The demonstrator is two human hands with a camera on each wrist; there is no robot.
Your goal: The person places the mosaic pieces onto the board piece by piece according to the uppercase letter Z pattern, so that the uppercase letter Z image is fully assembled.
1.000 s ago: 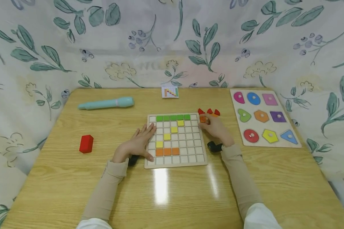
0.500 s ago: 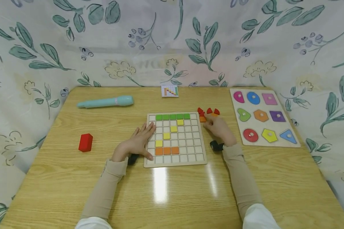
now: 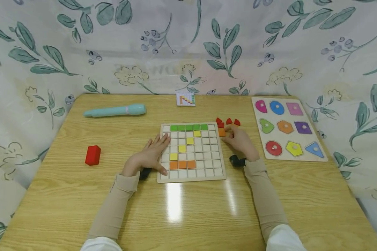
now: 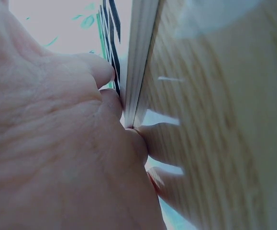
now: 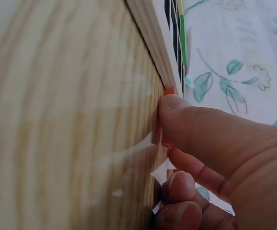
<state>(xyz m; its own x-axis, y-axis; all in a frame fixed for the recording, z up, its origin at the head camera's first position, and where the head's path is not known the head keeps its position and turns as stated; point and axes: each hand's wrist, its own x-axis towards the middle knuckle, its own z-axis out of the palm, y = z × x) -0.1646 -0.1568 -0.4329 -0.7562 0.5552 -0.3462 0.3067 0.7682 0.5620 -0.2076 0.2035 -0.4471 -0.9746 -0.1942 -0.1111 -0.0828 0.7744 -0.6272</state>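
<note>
Wooden grid board, set with green tiles, yellow tiles and orange tiles, lies mid-table, the left hand spread wide over its nine o'clock edge. At two o'clock, the right hand bends its fingers beside a loose orange square; whether they pinch anything, I cannot tell. Red wedges lie just beyond.

Grid: off-white squares, brown lines
Tiles on it: green far, yellow in a slant, orange near
Loose pieces to my right: red, orange
Block, left: red
Stick, far left: turquoise, pink band
Shape board, right: cream; magenta, blue, pink far; green, orange, purple between; red, yellow, blue near
My sleeves: tan
Table: yellow-brown wood grain
Cloth: white, green leaves, purple berries
</note>
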